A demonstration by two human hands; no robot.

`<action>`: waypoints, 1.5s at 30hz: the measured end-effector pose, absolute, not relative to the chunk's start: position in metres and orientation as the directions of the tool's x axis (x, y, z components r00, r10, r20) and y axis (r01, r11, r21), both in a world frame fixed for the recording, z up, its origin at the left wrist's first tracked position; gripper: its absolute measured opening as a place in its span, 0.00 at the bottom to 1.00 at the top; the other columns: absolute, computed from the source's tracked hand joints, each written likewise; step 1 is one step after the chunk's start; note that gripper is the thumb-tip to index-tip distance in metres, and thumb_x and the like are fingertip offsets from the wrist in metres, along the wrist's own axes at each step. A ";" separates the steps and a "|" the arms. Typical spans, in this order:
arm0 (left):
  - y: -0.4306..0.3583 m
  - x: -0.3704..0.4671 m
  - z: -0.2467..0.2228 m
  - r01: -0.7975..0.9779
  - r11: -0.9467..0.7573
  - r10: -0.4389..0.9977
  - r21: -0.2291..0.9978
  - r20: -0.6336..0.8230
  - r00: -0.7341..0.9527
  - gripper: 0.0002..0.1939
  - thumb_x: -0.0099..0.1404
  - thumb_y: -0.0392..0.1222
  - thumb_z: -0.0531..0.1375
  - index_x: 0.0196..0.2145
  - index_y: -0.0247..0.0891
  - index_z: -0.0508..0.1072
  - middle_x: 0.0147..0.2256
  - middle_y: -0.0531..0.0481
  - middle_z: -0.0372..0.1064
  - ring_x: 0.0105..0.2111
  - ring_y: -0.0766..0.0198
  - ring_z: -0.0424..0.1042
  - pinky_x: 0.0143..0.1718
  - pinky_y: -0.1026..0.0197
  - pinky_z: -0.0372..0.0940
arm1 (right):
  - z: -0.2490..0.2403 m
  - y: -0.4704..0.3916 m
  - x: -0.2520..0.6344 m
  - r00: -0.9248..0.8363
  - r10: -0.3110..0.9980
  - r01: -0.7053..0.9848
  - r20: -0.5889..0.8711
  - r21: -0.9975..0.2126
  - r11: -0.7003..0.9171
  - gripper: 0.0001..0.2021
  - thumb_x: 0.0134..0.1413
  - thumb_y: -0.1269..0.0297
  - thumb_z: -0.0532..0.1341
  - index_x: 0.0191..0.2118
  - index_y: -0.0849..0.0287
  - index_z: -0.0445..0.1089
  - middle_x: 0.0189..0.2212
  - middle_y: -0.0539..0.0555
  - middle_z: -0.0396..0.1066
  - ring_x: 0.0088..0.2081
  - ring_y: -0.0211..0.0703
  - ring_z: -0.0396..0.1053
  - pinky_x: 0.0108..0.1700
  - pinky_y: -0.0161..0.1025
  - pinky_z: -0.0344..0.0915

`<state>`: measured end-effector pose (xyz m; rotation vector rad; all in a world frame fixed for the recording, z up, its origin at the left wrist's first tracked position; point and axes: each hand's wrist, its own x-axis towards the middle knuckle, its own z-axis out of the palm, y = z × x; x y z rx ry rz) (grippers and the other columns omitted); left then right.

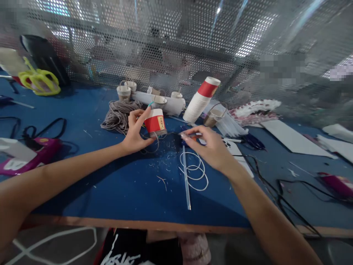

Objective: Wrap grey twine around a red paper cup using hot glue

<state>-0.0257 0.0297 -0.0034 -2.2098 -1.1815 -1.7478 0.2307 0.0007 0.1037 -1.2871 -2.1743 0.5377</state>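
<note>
My left hand [135, 133] grips a red-and-white paper cup [154, 121] between thumb and fingers. The cup is tipped on its side above the table, and grey-brown cord is wound around one end of it. From the cup a thin cord [173, 133] stretches across to my right hand [205, 145], whose thumb and fingertips are pinched on it. Below the right fingertips lies a clear glue stick [186, 180], its far end at a blue object partly hidden by the hand. A loosely coiled white cord [202, 188] rests beside the stick.
Behind are a bundle of grey cord [117, 116], several small cord-wrapped cups with handles [123, 92] and a leaning stack of paper cups [200, 101]. A white phone [234, 149] and black cables [264, 180] lie right. Purple devices [46, 147] sit left. Fibre scraps litter the blue tabletop [110, 191].
</note>
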 end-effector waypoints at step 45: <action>0.021 -0.020 -0.001 0.666 -0.706 0.486 0.238 0.848 0.212 0.48 0.53 0.46 0.68 0.68 0.46 0.53 0.53 0.40 0.56 0.54 0.43 0.61 0.53 0.42 0.63 | 0.061 0.009 0.192 -0.399 0.859 0.370 0.322 -0.800 0.472 0.23 0.44 0.54 0.67 0.24 0.52 0.49 0.17 0.40 0.46 0.21 0.31 0.45 0.26 0.38 0.46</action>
